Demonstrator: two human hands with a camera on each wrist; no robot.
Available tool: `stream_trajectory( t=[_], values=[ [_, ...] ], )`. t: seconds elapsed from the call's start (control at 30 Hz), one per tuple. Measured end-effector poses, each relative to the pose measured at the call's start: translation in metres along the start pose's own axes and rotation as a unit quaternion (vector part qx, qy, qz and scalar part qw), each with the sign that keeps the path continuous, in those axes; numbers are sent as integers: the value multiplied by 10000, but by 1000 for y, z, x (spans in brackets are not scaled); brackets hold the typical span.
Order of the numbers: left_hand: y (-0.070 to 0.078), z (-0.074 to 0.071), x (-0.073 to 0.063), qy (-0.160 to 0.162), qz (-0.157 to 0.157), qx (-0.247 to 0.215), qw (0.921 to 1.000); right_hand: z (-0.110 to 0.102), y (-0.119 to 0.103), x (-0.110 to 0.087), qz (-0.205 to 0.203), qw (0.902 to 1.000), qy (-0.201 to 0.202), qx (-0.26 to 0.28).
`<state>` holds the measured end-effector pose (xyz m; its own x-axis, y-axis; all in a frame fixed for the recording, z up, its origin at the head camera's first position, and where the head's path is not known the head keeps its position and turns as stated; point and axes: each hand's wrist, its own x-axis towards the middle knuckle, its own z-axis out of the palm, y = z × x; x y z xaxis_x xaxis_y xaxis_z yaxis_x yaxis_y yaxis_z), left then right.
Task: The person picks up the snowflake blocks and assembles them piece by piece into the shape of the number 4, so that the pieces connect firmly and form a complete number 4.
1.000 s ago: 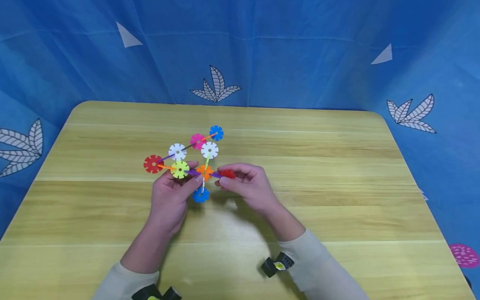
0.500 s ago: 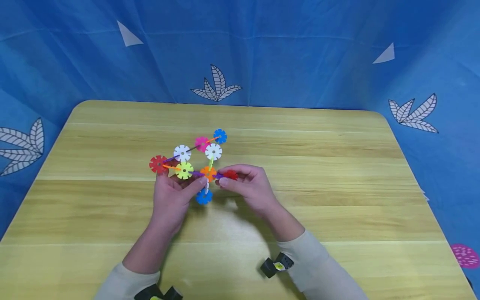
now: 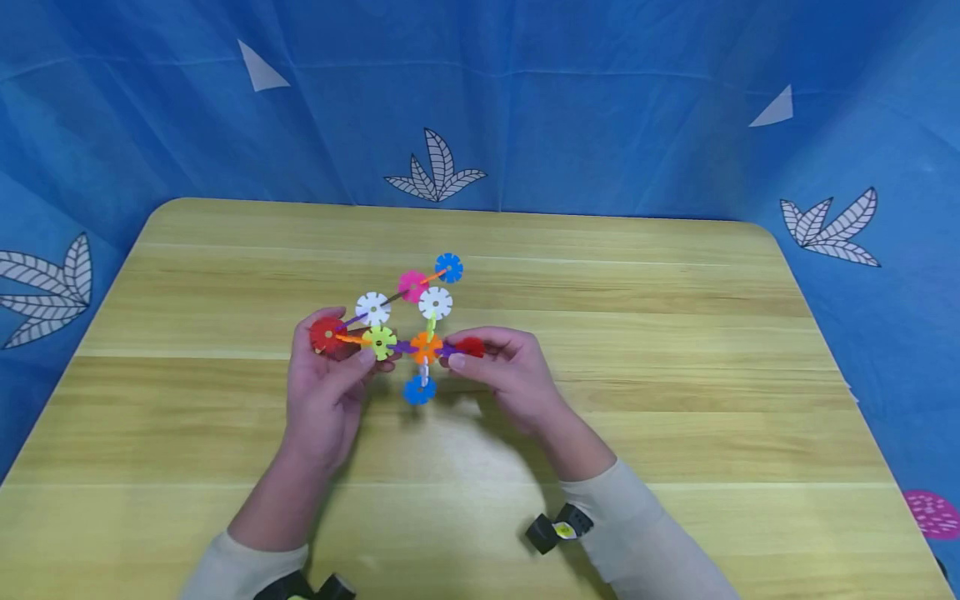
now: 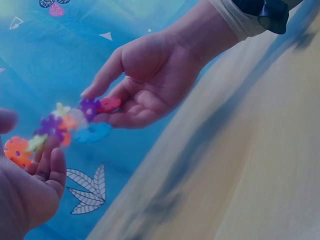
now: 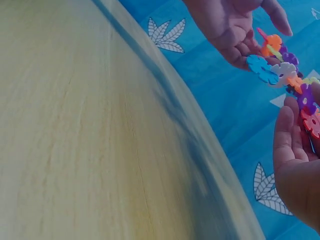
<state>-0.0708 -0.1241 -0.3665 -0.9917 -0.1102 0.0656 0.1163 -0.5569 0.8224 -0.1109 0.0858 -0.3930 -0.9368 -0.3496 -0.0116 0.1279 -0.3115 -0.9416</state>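
In the head view a toy of joined notched plastic discs (snowflake building discs) is held above the table. An orange disc (image 3: 426,347) forms a junction, with a white disc (image 3: 435,303) above and a blue disc (image 3: 420,390) below. My right hand (image 3: 517,375) pinches the purple disc (image 4: 89,109) by the red disc (image 3: 470,347) at the right end. My left hand (image 3: 326,408) lies under the red disc (image 3: 328,335) and yellow disc (image 3: 379,342) at the left. Both wrist views show its thumb apart from the pieces and its bent fingers touching them from below.
A light wooden table (image 3: 675,333) lies beneath both hands. Behind it hangs a blue cloth (image 3: 570,108) with printed leaves. A black wrist camera (image 3: 558,527) sits on the right sleeve.
My left hand has loosened its thumb's grip near the orange disc and shifted left under the red and yellow discs. The toy has moved slightly right; the right hand keeps its pinch.
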Motion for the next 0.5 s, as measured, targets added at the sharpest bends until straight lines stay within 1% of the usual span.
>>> stream_trajectory(
  t=[0.07, 0.17, 0.27, 0.37, 0.5],
  values=[
    [3, -1, 0, -168, 31, -16, 9999, -1, -1, 0, 25, 10000, 26, -3],
    [6, -3, 1, -240, -51, 158, 9996, -4, -1, -1, 48, 10000, 69, -8],
    [8, -2, 1, -145, -283, 479, 9983, -7, -3, -2, 68, 9999, 125, 10],
    [9, -2, 2, -39, -494, 859, 9951, -10, -5, -3, 107, 9998, 153, 98],
    [10, -2, 2, 86, -617, 1101, 9920, -14, -8, -4, 173, 9997, 172, 97]
  ],
)
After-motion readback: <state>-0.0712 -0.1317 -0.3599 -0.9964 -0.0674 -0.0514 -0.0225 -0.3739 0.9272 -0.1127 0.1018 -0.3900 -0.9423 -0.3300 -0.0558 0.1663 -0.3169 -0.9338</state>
